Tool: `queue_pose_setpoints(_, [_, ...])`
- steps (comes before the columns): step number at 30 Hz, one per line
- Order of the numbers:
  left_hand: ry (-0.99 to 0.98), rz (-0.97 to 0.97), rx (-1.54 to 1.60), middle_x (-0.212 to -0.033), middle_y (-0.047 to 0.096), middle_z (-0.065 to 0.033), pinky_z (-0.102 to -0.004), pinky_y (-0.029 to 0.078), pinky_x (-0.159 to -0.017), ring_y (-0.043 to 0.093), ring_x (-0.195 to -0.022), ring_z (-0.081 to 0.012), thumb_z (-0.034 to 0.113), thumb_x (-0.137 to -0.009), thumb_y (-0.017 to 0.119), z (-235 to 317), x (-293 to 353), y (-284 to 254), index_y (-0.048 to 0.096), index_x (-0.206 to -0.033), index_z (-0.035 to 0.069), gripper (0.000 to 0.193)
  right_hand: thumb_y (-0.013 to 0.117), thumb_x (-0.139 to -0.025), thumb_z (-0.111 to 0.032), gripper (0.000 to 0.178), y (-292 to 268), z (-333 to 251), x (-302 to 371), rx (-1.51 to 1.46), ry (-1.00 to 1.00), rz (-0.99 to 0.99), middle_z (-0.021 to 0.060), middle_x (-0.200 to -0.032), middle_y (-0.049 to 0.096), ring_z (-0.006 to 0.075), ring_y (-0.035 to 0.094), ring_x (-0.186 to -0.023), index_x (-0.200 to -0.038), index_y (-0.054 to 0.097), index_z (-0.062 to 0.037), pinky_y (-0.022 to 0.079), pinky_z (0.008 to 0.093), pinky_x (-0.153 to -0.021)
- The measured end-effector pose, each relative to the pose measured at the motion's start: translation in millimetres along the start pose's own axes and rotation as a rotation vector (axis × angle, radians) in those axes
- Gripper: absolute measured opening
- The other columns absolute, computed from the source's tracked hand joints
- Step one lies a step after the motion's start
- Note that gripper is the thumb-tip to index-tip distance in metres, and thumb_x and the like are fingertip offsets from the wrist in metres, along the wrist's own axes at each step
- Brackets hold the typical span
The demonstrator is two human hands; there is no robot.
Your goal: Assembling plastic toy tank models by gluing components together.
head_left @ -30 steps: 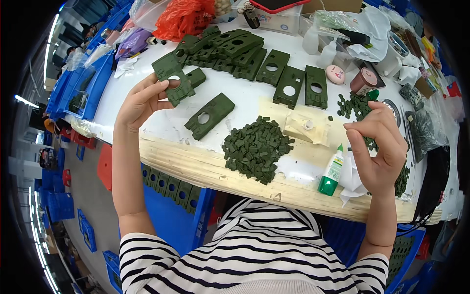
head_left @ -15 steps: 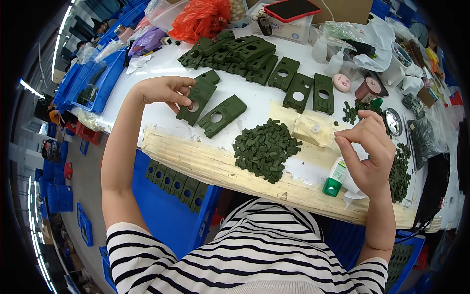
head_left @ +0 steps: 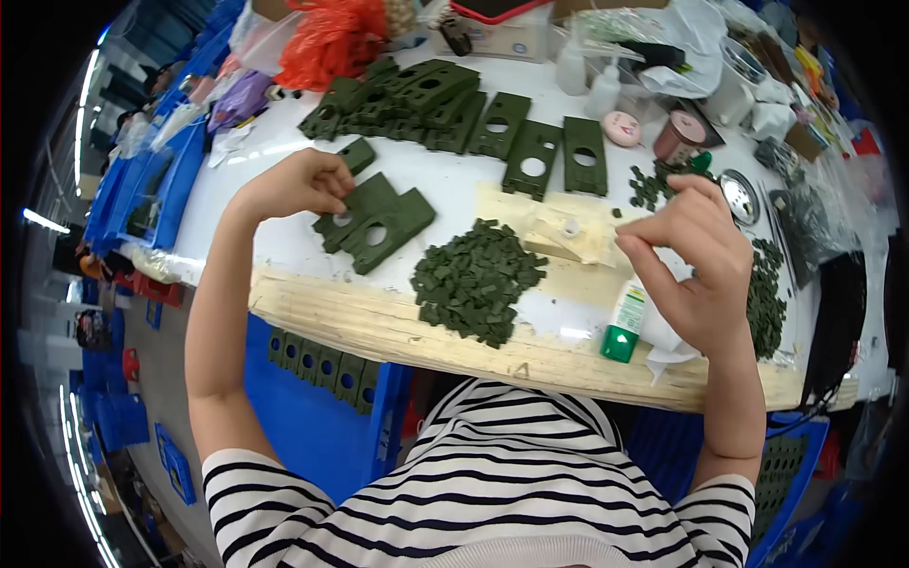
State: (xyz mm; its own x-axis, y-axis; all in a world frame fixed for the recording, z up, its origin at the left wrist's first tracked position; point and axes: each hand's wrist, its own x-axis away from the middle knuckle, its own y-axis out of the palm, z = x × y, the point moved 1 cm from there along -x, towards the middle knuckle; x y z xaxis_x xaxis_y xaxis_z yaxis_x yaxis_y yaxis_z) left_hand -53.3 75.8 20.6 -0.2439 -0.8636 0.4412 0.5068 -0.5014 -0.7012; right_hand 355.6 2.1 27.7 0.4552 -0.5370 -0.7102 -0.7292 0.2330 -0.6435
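Observation:
My left hand (head_left: pixel 295 186) is at the left edge of a dark green plastic plate with a round hole (head_left: pixel 375 197), its fingers curled but apart. That plate lies against a second green holed plate (head_left: pixel 398 230), and part of a third (head_left: pixel 357 154) shows behind the hand. My right hand (head_left: pixel 699 260) is raised over the right side of the table, thumb and forefinger pinched together. Whatever is between those fingertips is too small to make out. Below and left of it stands a cream taped block (head_left: pixel 559 241) with a small white round piece on top.
A heap of small green pieces (head_left: pixel 478 284) lies mid-table. A green-and-white tube (head_left: pixel 622 327) lies near the wooden edge (head_left: pixel 454 331). Stacked green plates (head_left: pixel 417 99), a red bag (head_left: pixel 333 43) and squeeze bottles (head_left: pixel 603 90) stand at the back. A blue crate (head_left: pixel 303 398) sits below.
The plate my left hand gripped now rests on the table closer to the second plate, with the fingers at its edge. My right hand keeps its pinch. The whole view has shifted slightly.

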Motion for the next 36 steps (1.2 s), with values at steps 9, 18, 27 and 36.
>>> queue_pose_setpoints(9, [-0.001, 0.234, -0.036, -0.091, 0.064, -0.0069, -0.0298, 0.051, -0.073, 0.061, -0.087, -0.0152, 0.001, -0.073, 0.072, -4.3, 6.8, -9.9, 0.061, -0.099, -0.001, 0.028, 0.071, -0.082, -0.014, 0.017, -57.4, 78.4, 8.8, 0.026, 0.418, 0.101, 0.0069, -0.069, 0.065, 0.0141, 0.058, -0.062, -0.082, 0.067, 0.0022, 0.048, 0.0293, -0.063])
queue_pose_setpoints(18, [0.004, 0.381, -0.121, -0.112, 0.062, -0.0129, -0.0332, 0.05, -0.079, 0.058, -0.097, -0.0213, 0.013, -0.071, 0.078, -56.8, -1.6, -8.5, 0.056, -0.126, 0.004, 0.059, 0.074, -0.069, -0.007, 0.012, -49.9, 105.2, 29.5, 0.22, 0.731, -0.48, 0.0111, -0.071, 0.066, 0.024, 0.064, -0.067, -0.075, 0.066, -0.002, 0.049, 0.0361, -0.063])
queue_pose_setpoints(27, [0.174, 0.526, -0.205, -0.108, 0.065, -0.009, -0.0317, 0.047, -0.084, 0.061, -0.094, -0.0168, 0.01, -0.076, 0.075, -76.4, -1.3, -27.7, 0.058, -0.121, 0.002, 0.049, 0.073, -0.069, -0.002, 0.011, -38.3, 112.3, 34.9, 0.21, 0.798, -0.651, 0.0083, -0.066, 0.064, 0.0183, 0.059, -0.06, -0.076, 0.065, -0.0003, 0.047, 0.0316, -0.057])
queue_pose_setpoints(36, [0.774, 0.693, 0.081, -0.119, 0.059, -0.011, -0.0299, 0.041, -0.097, 0.056, -0.111, -0.0164, -0.001, -0.081, 0.065, 124.6, 17.4, 57.6, 0.052, -0.127, -0.004, 0.048, 0.069, -0.069, -0.004, 0.01, -42.1, 111.3, 36.0, 0.159, 0.729, -0.568, 0.0104, -0.068, 0.064, 0.0189, 0.061, -0.062, -0.076, 0.062, 0.0014, 0.05, 0.0303, -0.06])
